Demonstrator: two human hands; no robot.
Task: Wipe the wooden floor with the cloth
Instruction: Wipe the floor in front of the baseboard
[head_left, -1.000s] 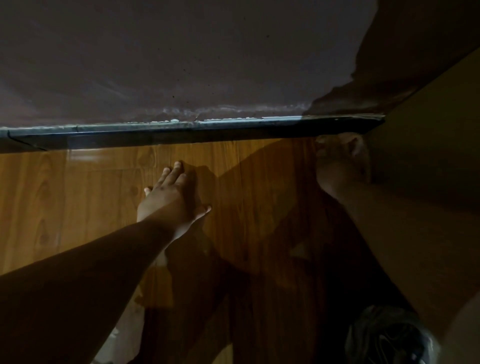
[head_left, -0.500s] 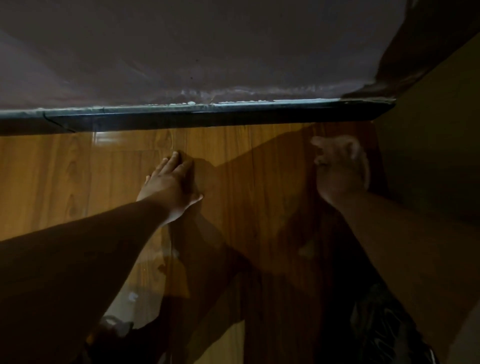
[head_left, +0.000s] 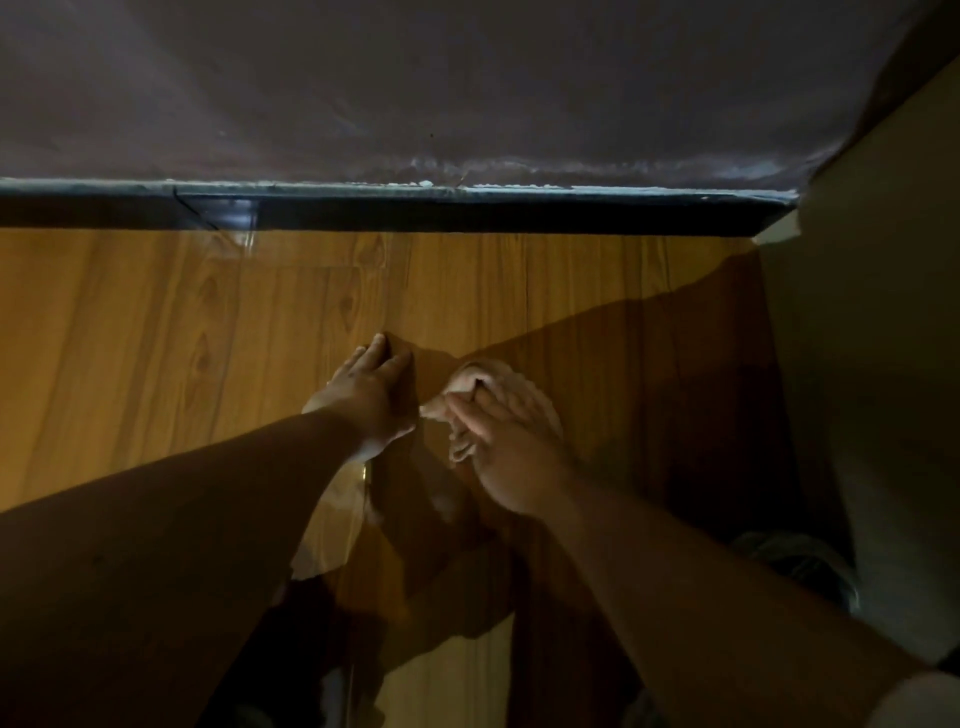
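Note:
The wooden floor (head_left: 156, 338) has orange-brown planks and fills the middle of the head view. My left hand (head_left: 371, 397) lies flat on the planks, fingers together and pointing toward the wall, holding nothing. Just right of it my right hand (head_left: 506, 449) presses a crumpled pale cloth (head_left: 485, 379) onto the floor. The cloth bunches out in front of and to the left of my fingers; the part under my palm is hidden. The two hands are nearly touching.
A dark skirting board (head_left: 467, 210) runs along the foot of a greyish wall (head_left: 415, 78) ahead. A tall pale panel (head_left: 872, 338) stands close on the right. A dark patterned object (head_left: 800, 566) lies on the floor at lower right. Heavy shadows cover the near floor.
My right hand has come back from the far right corner by the skirting board, leftward and toward me, with the cloth under it. My left hand stays flat on the floor.

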